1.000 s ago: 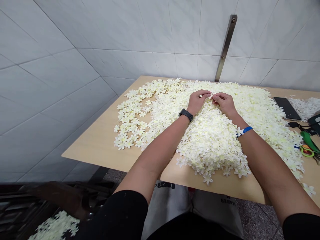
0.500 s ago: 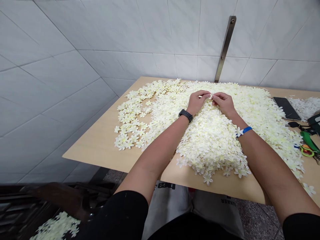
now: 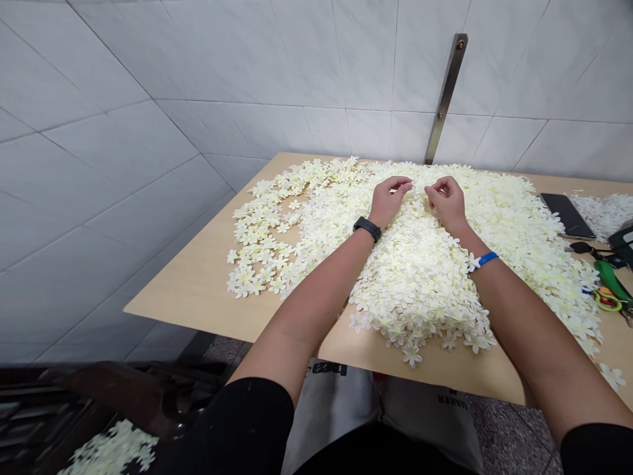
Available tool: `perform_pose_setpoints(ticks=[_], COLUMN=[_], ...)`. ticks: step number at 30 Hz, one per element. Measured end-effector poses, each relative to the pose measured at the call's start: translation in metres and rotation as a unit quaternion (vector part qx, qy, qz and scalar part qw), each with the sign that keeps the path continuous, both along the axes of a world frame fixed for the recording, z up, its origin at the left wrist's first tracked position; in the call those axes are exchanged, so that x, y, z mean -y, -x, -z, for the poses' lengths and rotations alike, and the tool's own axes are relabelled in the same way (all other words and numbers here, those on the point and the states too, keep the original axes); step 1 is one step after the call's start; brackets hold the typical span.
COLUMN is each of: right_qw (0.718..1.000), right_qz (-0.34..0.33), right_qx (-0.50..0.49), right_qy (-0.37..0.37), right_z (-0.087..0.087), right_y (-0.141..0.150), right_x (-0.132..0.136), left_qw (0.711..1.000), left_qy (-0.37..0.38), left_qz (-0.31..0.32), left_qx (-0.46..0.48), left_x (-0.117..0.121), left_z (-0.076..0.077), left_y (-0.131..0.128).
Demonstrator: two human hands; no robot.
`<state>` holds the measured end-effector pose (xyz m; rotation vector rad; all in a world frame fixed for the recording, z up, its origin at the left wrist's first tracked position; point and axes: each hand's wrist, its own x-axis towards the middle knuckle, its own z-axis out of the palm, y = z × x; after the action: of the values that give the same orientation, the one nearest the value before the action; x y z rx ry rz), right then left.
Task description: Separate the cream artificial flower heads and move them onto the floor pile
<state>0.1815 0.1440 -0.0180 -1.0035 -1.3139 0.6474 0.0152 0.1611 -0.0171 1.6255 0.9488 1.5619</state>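
A large heap of artificial white flowers (image 3: 415, 277) with pale yellow centres lies under and around both forearms. Above its far part is my left hand (image 3: 388, 201), thumb and forefinger brought together in a pinch. My right hand (image 3: 449, 204) faces it across a small gap, its fingers curled and pinched too. Whatever sits between the fingertips of either hand is too small to make out against the white petals. One loose flower (image 3: 473, 262) clings by the blue wristband (image 3: 487, 258) on my right wrist.
The flowers spread over a tan tabletop (image 3: 198, 297). At the right lie a black phone (image 3: 566, 214), small white pieces (image 3: 606, 212) and keys with a green strap (image 3: 613, 282). A tiled wall (image 3: 297, 59) with a metal bar (image 3: 446, 99) stands behind. More flowers (image 3: 116, 448) lie low at left.
My hands were together at the fingertips over a small white flower. They have parted slightly, the left going left and the right going right. The forearms have hardly moved.
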Motion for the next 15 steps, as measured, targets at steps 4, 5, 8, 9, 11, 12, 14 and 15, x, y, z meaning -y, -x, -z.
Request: perform_pose_setpoints(ticks=[4, 5, 8, 9, 11, 12, 14, 15], right_qw=[0.998, 0.997, 0.998, 0.998, 0.998, 0.997, 0.997, 0.997], right_qz=[-0.061, -0.067, -0.066, -0.065, -0.065, -0.066, -0.068, -0.069], right_qx=[0.027, 0.024, 0.011, 0.008, 0.005, 0.003, -0.001, -0.003], right_qy=[0.002, 0.005, 0.016, 0.02, 0.027, 0.028, 0.029, 0.029], right_z=[-0.0007, -0.0009, -0.0009, -0.0005, 0.0009, 0.0019, 0.0043, 0.0055], right_y=[0.002, 0.0026, 0.0035, 0.0034, 0.0026, 0.002, 0.0007, 0.0001], right_x=[0.0025, 0.0031, 0.0034, 0.0031, 0.0019, 0.0011, -0.0009, -0.002], left_qw=[1.0, 0.999, 0.999, 0.999, 0.999, 0.999, 0.999, 0.999], left_qy=[-0.018, -0.02, -0.019, -0.017, -0.012, -0.01, -0.007, -0.005], left_qz=[0.022, 0.026, 0.034, 0.035, 0.038, 0.039, 0.041, 0.041], left_qx=[-0.013, -0.015, -0.015, -0.014, -0.013, -0.012, -0.011, -0.011], left_x=[0.003, 0.0037, 0.0049, 0.0051, 0.0055, 0.0056, 0.0056, 0.0053], left_z=[-0.0019, -0.0024, -0.0033, -0.0034, -0.0036, -0.0037, -0.0034, -0.003], left_y=[-0.0011, -0.0012, -0.0016, -0.0017, -0.0018, -0.0018, -0.0016, -0.0015])
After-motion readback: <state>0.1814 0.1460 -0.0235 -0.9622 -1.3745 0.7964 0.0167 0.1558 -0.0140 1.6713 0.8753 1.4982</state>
